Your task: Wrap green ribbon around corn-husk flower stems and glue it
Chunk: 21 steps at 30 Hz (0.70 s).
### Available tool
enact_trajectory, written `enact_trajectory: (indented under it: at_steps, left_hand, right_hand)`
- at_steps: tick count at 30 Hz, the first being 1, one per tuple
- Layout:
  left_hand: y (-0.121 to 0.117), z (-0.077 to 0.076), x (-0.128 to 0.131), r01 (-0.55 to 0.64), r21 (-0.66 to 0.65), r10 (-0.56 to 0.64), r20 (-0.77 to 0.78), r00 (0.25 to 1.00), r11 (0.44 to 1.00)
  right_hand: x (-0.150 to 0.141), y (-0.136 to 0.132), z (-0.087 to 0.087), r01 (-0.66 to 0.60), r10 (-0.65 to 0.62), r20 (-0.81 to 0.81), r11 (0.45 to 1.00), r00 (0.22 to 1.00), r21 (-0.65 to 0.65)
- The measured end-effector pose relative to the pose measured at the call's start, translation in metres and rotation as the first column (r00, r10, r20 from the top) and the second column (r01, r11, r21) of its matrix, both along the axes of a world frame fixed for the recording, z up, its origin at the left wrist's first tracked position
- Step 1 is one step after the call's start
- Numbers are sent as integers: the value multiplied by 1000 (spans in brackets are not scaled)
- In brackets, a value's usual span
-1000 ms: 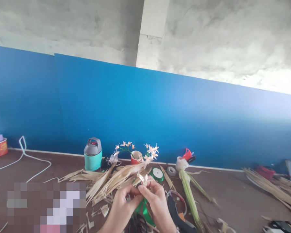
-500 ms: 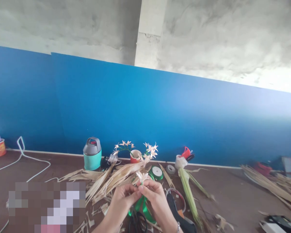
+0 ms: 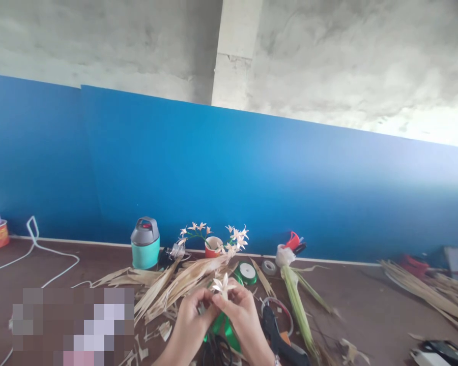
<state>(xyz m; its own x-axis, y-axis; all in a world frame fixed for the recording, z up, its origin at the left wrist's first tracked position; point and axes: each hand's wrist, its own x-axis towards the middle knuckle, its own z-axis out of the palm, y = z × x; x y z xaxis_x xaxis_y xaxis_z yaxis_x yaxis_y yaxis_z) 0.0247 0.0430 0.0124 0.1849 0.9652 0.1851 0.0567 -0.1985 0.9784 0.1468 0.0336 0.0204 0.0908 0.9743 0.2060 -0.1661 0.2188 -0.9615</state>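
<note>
A small pale husk flower (image 3: pixel 223 284) with pointed petals stands up between my two hands, at the bottom middle of the head view. My right hand (image 3: pixel 241 311) closes thumb and fingers around its base. Pressed close on the other side, my left hand (image 3: pixel 196 317) is closed in a pinch at the flower's lower end; its fingertips and the stem are largely hidden. Below the hands hangs green ribbon (image 3: pixel 231 333), leading toward a green ribbon spool (image 3: pixel 247 273). Black-handled scissors (image 3: pixel 217 351) lie partly under the hands.
Dried corn husks (image 3: pixel 191 279) spread behind my hands. Similar flowers (image 3: pixel 237 238) stand by a red cup (image 3: pixel 212 247). A teal container (image 3: pixel 145 244) is left; a black glue gun (image 3: pixel 278 333), tape roll (image 3: pixel 268 267) and green husk bundle (image 3: pixel 297 305) lie right. A blue panel (image 3: pixel 229 178) rises behind.
The flower has turned, its petals now spread more openly and its pale base showing. My hands have shifted slightly, with the right thumb higher against the flower.
</note>
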Motion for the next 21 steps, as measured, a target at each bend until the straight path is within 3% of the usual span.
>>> enact_trajectory:
  at_steps: [4, 14, 21]
  left_hand:
    - [1, 3, -3, 15, -9, -15, -32, 999, 1000]
    - [1, -3, 2, 22, 19, -22, -22, 1000, 1000]
    - [5, -3, -1, 48, -27, -48, 9, 999, 998]
  right_hand:
    - [4, 0, 2, -77, 76, 65, 997, 995, 4]
    - [0, 0, -2, 113, -128, 135, 987, 982, 112]
    - [5, -3, 6, -16, -1, 221, 997, 975, 76]
